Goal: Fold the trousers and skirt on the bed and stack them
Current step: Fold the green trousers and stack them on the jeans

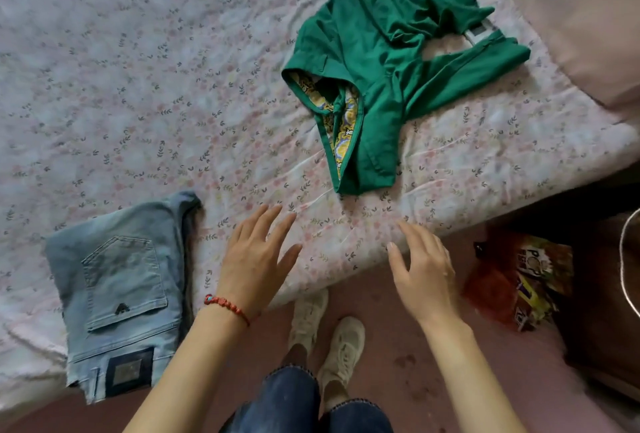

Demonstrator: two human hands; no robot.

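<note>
Light blue denim trousers (121, 290) lie folded into a compact rectangle at the bed's near left edge, back pocket up. A green skirt (388, 62) with a yellow patterned lining lies crumpled and unfolded farther back on the right. My left hand (256, 259), with a red bead bracelet at the wrist, hovers over the sheet just right of the trousers, fingers straight and spread. My right hand (422, 273) hovers over the bed's near edge, fingers relaxed. Both hands hold nothing and are well short of the skirt.
The bed (138, 69) has a pink floral sheet. A pinkish pillow (588, 17) lies at the far right. On the reddish floor, a colourful snack bag (519, 280) lies by dark furniture. My feet in pale shoes (325, 332) stand by the bed edge.
</note>
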